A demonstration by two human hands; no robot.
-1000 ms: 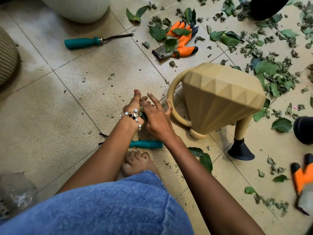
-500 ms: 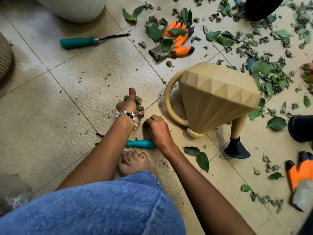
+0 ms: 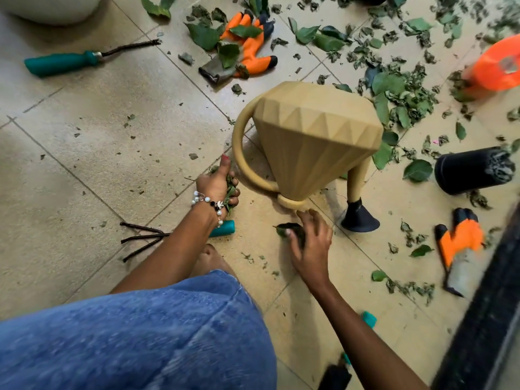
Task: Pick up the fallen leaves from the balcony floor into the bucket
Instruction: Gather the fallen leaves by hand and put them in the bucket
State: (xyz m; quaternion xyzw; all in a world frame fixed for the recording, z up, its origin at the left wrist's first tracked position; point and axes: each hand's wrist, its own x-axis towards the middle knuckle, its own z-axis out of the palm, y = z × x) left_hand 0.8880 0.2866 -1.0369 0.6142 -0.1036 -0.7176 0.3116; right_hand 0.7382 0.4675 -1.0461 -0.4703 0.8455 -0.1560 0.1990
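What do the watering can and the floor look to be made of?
Watering can: probably moulded plastic, matte tan, judging by its crisp facets and uniform colour; the spout tip is black, perhaps rubber or plastic. Floor: beige tiles with visible grout lines, likely ceramic or stone, low sheen.

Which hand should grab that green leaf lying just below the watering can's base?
Right. The right hand already covers that leaf, while the left hand grips a full bunch of leaves.
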